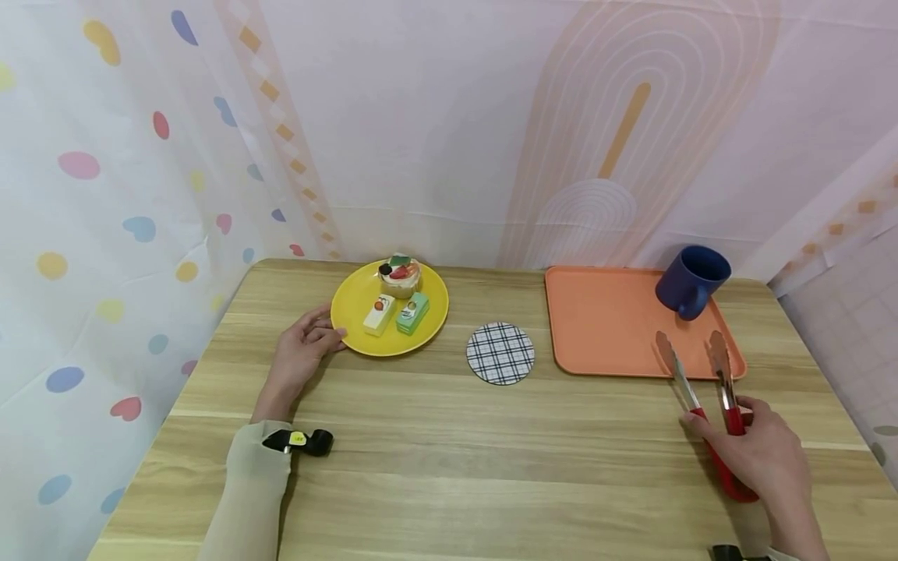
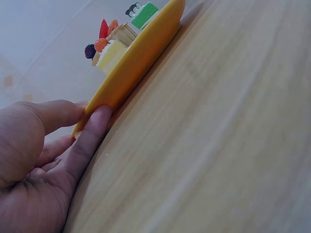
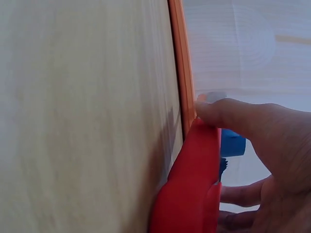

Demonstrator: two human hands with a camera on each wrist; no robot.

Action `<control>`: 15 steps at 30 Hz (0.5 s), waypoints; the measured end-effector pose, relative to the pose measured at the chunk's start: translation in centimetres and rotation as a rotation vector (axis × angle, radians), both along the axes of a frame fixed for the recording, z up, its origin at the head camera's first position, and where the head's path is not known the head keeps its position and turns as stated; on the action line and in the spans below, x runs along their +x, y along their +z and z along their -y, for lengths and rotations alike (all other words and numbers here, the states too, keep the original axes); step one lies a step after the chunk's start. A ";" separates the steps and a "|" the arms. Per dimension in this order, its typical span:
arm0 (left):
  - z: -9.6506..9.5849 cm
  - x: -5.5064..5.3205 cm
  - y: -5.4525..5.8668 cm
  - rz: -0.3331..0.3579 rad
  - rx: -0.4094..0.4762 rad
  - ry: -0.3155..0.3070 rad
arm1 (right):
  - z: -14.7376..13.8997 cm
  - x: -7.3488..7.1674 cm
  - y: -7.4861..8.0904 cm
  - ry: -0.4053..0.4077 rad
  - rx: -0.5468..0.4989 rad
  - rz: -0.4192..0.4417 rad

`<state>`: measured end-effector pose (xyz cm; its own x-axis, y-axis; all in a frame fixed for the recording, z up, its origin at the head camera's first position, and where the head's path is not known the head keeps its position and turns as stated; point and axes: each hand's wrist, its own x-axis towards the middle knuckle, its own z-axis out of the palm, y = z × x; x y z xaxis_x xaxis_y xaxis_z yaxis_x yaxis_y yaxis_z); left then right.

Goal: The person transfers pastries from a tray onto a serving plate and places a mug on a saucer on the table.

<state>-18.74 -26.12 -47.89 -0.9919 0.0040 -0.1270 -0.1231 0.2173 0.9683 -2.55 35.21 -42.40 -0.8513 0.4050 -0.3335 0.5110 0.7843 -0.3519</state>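
Observation:
At the left, my left hand point(image 1: 300, 352) pinches the near-left rim of a yellow plate point(image 1: 433, 305). On the plate sit a round fruit-topped cake cup point(image 1: 401, 279), a pale yellow cake slice point(image 1: 379, 315) and a green cake slice point(image 1: 412, 313). In the left wrist view the plate point(image 2: 138, 60) stays close to the tabletop between thumb and fingers. My right hand point(image 1: 768, 450) holds red-handled tongs point(image 1: 730, 471), their metal arms spread apart with nothing between the tips. Those tips reach over the front right of an orange tray point(image 1: 603, 327).
A dark blue mug point(image 1: 691, 279) stands tilted in view on the tray's back right corner. Between plate and tray lies a round checked coaster point(image 1: 500, 354). The wooden table point(image 1: 456, 475) ends at a patterned cloth backdrop point(image 1: 435, 140) behind and at the left.

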 end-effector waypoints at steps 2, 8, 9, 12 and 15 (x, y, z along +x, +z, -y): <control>-0.1 0.1 0.1 -0.001 -0.002 0.001 | 0.0 0.0 -0.1 0.008 -0.007 -0.045; -0.3 0.2 0.2 -0.007 -0.008 0.003 | 0.2 0.2 -0.4 0.037 -0.024 -0.193; -0.3 0.2 0.2 -0.008 -0.010 0.005 | 0.2 0.2 -0.3 0.040 -0.030 -0.207; -0.4 0.1 0.2 -0.007 -0.016 0.013 | 0.3 0.1 -0.3 0.046 -0.053 -0.232; -0.5 0.1 0.2 -0.003 -0.016 0.031 | 0.3 0.0 -0.2 0.046 -0.075 -0.244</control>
